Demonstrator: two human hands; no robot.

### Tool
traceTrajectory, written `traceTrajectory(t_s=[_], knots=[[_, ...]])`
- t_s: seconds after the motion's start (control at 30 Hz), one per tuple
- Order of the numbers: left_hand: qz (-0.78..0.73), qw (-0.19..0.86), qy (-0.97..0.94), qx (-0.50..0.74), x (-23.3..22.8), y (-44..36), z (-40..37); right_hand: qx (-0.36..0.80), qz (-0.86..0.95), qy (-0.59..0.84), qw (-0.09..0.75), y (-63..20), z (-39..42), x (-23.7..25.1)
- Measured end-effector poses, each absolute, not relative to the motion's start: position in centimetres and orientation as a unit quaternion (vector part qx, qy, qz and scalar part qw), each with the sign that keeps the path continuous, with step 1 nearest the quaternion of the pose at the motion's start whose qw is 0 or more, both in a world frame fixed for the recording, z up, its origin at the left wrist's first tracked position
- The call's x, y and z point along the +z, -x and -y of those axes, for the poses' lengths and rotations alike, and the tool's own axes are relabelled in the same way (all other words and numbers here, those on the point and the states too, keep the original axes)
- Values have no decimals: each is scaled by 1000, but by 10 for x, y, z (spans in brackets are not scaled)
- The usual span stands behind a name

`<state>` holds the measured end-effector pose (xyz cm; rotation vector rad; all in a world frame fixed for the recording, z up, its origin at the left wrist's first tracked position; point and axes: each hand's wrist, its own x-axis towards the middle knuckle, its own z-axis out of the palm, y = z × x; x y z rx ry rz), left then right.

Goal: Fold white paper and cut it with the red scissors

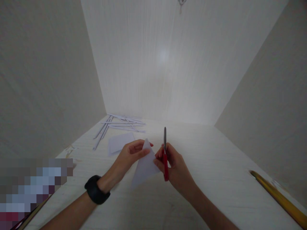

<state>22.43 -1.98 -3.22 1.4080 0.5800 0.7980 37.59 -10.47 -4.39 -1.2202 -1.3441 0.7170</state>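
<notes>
Head view: the left hand (130, 155), a black band (96, 193) on its wrist, reached in from the lower left with the forearm angled up and the fingers pinched on the upper corner of a folded white paper (146, 166), which was held just above the table (216, 172) at centre frame. The right hand (174, 166) came in from the lower right, clenched around the red handles of a pair of scissors (165, 153), blades upright and closed, just beside the paper's right edge. The handles were mostly hidden by the fingers. A pixelated block covered the lower left corner. Behind lay a flat paper sheet (120, 142) and a scatter of paper strips (120, 124). A yellow ruler (280, 199) was cut off at right. The table was pale wood grain, enclosed by plain light walls.
</notes>
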Motion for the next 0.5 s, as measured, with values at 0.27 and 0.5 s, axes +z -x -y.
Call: traceTrajectory(t_s=[0.27,0.5], knots=[[-268,698,-583,317,-34,-227,26,327,553,522,562,-377,104,-38],[-290,668,-574,375,-21,-219,22,424,545,498,525,-377,103,-41]])
